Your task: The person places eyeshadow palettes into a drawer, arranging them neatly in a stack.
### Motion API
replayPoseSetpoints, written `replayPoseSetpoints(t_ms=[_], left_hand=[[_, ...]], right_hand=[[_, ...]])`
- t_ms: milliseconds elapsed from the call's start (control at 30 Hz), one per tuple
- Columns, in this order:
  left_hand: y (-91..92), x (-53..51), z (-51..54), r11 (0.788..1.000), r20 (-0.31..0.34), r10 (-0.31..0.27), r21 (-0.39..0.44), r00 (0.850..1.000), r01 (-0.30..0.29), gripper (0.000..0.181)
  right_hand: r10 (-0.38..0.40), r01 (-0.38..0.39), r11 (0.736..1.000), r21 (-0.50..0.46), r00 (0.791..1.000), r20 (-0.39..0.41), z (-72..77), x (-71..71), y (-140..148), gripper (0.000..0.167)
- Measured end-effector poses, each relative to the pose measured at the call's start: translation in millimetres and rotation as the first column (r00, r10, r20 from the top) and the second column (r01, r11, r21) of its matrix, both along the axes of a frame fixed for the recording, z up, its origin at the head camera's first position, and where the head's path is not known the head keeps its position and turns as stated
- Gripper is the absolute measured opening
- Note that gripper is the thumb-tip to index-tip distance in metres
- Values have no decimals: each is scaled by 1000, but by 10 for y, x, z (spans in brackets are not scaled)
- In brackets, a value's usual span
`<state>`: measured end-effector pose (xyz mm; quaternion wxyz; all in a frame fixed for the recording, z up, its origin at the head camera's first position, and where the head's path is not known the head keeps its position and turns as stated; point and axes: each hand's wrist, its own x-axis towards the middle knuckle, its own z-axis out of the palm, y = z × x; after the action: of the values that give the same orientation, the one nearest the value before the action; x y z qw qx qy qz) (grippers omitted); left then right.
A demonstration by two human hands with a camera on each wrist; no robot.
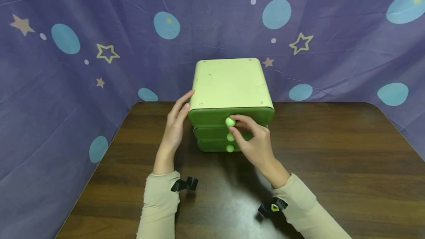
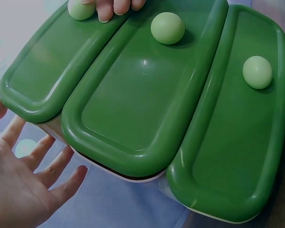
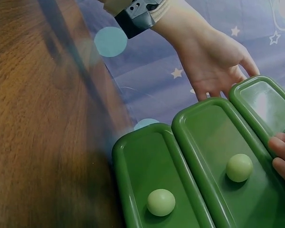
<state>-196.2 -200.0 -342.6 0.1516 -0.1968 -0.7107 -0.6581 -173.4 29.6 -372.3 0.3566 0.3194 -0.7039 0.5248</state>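
Observation:
A small drawer cabinet (image 1: 232,84) with a pale green top and several dark green drawers stands on the table. My left hand (image 1: 174,128) rests against its left side, fingers fairly straight, as the left wrist view also shows. With thumb and fingers, my right hand (image 1: 257,143) pinches the round light green knob (image 1: 230,121) of the top drawer (image 1: 209,117). Below it are the middle drawer's knob (image 1: 230,137) and the bottom drawer's knob (image 1: 230,148), both untouched. A thin dark gap shows behind the middle drawer front (image 2: 118,118) in the left wrist view.
The brown wooden table (image 1: 332,150) extends to both sides of the cabinet. Behind it hangs a purple cloth (image 1: 216,17) with stars and blue ovals. Black wrist devices sit on both sleeves (image 1: 161,198).

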Motion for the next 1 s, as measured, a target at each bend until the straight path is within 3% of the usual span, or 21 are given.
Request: replayPoseSetpoints(t_ms=[667,833,1000], left_hand=[[6,17,-3,1000,-17,5,8,1000,-5,44],[15,23,-3,999,-59,53,-4,997,-53,41],[11,54,15,992,-53,128,4,990,-128,37]], right_hand=[[21,-21,1000,15,1000,12,15,-16,8,34],[26,-28,999,40,999,39,36,24,52,36],[25,-27,999,39,998,56,94,97,167,36]])
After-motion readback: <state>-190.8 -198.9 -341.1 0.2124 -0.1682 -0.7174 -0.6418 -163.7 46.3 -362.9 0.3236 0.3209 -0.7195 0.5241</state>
